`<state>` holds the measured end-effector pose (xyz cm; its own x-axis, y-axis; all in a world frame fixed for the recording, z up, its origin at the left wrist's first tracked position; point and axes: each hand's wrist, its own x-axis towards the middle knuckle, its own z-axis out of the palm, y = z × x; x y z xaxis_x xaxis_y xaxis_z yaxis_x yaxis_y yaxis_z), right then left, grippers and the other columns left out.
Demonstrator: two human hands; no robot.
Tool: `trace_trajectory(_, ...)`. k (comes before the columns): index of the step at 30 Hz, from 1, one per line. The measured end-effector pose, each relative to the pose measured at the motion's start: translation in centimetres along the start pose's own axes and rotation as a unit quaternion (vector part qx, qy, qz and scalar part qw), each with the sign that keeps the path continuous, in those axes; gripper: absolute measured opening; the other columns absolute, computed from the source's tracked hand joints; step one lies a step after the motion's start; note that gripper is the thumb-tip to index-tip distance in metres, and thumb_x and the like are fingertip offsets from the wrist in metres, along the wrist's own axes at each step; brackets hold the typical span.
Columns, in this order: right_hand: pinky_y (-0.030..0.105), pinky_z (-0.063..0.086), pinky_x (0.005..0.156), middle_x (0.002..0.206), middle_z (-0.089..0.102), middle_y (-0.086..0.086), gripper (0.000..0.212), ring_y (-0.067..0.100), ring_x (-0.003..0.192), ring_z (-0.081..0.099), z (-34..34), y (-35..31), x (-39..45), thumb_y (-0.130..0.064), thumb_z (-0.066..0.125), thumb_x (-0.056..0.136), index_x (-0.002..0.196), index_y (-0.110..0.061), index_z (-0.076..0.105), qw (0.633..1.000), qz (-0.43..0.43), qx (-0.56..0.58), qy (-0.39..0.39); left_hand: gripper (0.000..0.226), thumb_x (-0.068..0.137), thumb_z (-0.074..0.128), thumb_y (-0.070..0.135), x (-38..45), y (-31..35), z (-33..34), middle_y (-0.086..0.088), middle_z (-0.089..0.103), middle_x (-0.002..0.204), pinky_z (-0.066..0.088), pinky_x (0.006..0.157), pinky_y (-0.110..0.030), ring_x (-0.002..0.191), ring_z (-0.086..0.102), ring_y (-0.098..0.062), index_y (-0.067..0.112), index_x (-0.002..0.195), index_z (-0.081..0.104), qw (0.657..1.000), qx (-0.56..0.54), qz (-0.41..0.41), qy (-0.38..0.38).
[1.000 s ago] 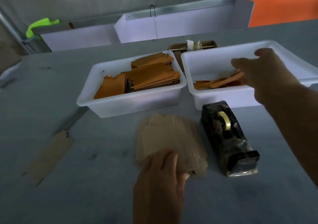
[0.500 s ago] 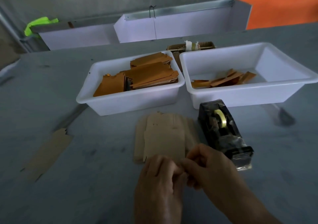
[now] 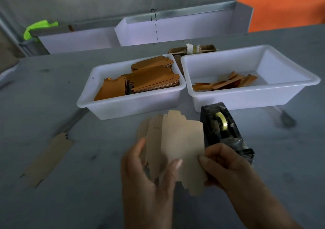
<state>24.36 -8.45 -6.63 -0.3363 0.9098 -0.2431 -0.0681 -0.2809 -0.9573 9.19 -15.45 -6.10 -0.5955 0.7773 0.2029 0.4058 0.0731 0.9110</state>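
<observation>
— What have the hands got?
— The right hand point(image 3: 226, 167) pinches the right edge of a pale cardboard blank point(image 3: 182, 144), fingers curled. The left hand point(image 3: 146, 172) presses its thumb on the blank's near end, and its fingers curve round the fanned stack of blanks point(image 3: 153, 137) beneath.
— Where is all that?
— Low over the grey table point(image 3: 52, 105), just beside the black tape dispenser point(image 3: 223, 132), in front of two white tubs: the left tub point(image 3: 130, 107) is piled with brown card, the right tub point(image 3: 246, 98) holds a few pieces.
</observation>
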Motion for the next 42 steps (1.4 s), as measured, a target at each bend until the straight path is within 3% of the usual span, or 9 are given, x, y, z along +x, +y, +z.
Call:
trace_trajectory(2, 0.022, 0.050, 0.052, 0.056, 0.058, 0.000, 0.022, 0.008, 0.054, 0.058, -0.2, 0.1, -0.2, -0.008, 0.064, 0.081, 0.064, -0.023, 0.063, 1.000, -0.005, 0.019, -0.019, 0.061, 0.050, 0.082, 0.042, 0.7, -0.1, 0.3, 0.012, 0.073, 0.094, 0.052, 0.071, -0.018, 0.084, 0.067, 0.005, 0.028, 0.106, 0.062, 0.978, -0.164, -0.118, -0.049)
trace_trajectory(5, 0.018, 0.048, 0.050, 0.051, 0.055, -0.005, 0.023, 0.005, 0.050, 0.055, -0.1, 0.3, -0.5, -0.011, 0.066, 0.079, 0.062, -0.026, 0.064, 0.999, -0.022, -0.004, -0.027, 0.049, 0.041, 0.088, 0.039, 1.1, -0.2, 0.8, -0.005, 0.076, 0.082, 0.055, 0.071, -0.034, 0.078, 0.072, -0.020, 0.022, 0.086, 0.077, 0.946, -0.216, -0.189, -0.154)
trace_trajectory(10, 0.013, 0.042, 0.046, 0.050, 0.057, -0.004, 0.016, 0.003, 0.045, 0.051, 0.0, 0.8, -1.1, -0.018, 0.071, 0.076, 0.068, -0.029, 0.061, 0.988, -0.094, -0.119, 0.000, 0.058, 0.038, 0.081, 0.044, 0.9, 0.7, 1.7, -0.005, 0.076, 0.078, 0.051, 0.059, -0.022, 0.071, 0.072, -0.015, 0.012, 0.086, 0.075, 0.956, -0.181, -0.181, -0.144)
trace_trajectory(20, 0.022, 0.046, 0.047, 0.069, 0.060, 0.006, 0.048, 0.016, 0.047, 0.055, 0.6, 0.5, -1.8, -0.007, 0.070, 0.076, 0.100, -0.045, 0.053, 0.975, -0.176, -0.134, 0.016, 0.011, 0.069, 0.078, 0.022, 0.6, 2.2, 2.0, -0.006, 0.073, 0.069, 0.052, 0.054, -0.025, 0.063, 0.068, -0.016, 0.017, 0.078, 0.074, 0.969, -0.130, -0.181, -0.108)
trace_trajectory(24, 0.026, 0.050, 0.046, 0.065, 0.060, 0.008, 0.036, 0.024, 0.046, 0.060, 1.5, 0.2, -2.6, -0.044, 0.069, 0.076, 0.109, -0.032, 0.058, 0.984, -0.178, -0.013, -0.023, 0.008, 0.072, 0.077, 0.023, 0.4, 2.8, 1.9, -0.006, 0.071, 0.064, 0.050, 0.054, -0.027, 0.061, 0.067, -0.017, 0.016, 0.075, 0.074, 0.970, -0.123, -0.166, -0.129)
trace_trajectory(28, 0.028, 0.052, 0.049, 0.062, 0.061, 0.009, 0.043, 0.025, 0.047, 0.062, 2.1, 0.1, -3.1, -0.060, 0.066, 0.073, 0.109, -0.037, 0.061, 0.977, -0.210, -0.007, -0.025, 0.010, 0.079, 0.070, 0.019, 0.1, 3.7, 1.8, -0.009, 0.064, 0.054, 0.046, 0.047, -0.022, 0.051, 0.060, -0.014, 0.014, 0.071, 0.072, 0.963, -0.143, -0.142, -0.179)
trace_trajectory(33, 0.027, 0.056, 0.055, 0.070, 0.066, 0.006, 0.032, 0.021, 0.056, 0.067, 1.7, -0.1, -3.0, -0.043, 0.057, 0.077, 0.109, -0.044, 0.061, 0.976, -0.200, -0.082, 0.002, 0.043, 0.091, 0.050, 0.053, -0.1, 4.1, 1.0, -0.006, 0.066, 0.066, 0.052, 0.060, -0.029, 0.065, 0.065, -0.018, 0.015, 0.079, 0.068, 0.963, -0.116, -0.071, -0.235)
trace_trajectory(38, 0.025, 0.055, 0.056, 0.074, 0.070, -0.004, 0.045, 0.011, 0.062, 0.068, 0.9, -0.5, -2.9, -0.045, 0.060, 0.060, 0.105, -0.037, 0.060, 0.981, -0.138, -0.132, 0.012, 0.016, 0.092, 0.055, 0.029, 0.1, 3.6, 0.7, -0.004, 0.068, 0.076, 0.050, 0.060, -0.020, 0.072, 0.066, -0.014, 0.021, 0.088, 0.069, 0.967, -0.077, -0.038, -0.241)
trace_trajectory(42, 0.036, 0.056, 0.076, 0.082, 0.071, -0.006, 0.055, 0.011, 0.079, 0.069, -0.1, -0.8, -2.5, -0.057, 0.063, 0.046, 0.093, -0.029, 0.065, 0.992, -0.062, -0.101, 0.030, 0.023, 0.086, 0.058, 0.045, 0.4, 3.2, 0.6, 0.002, 0.073, 0.088, 0.051, 0.072, -0.022, 0.085, 0.069, -0.010, 0.030, 0.098, 0.071, 0.920, -0.143, -0.095, -0.353)
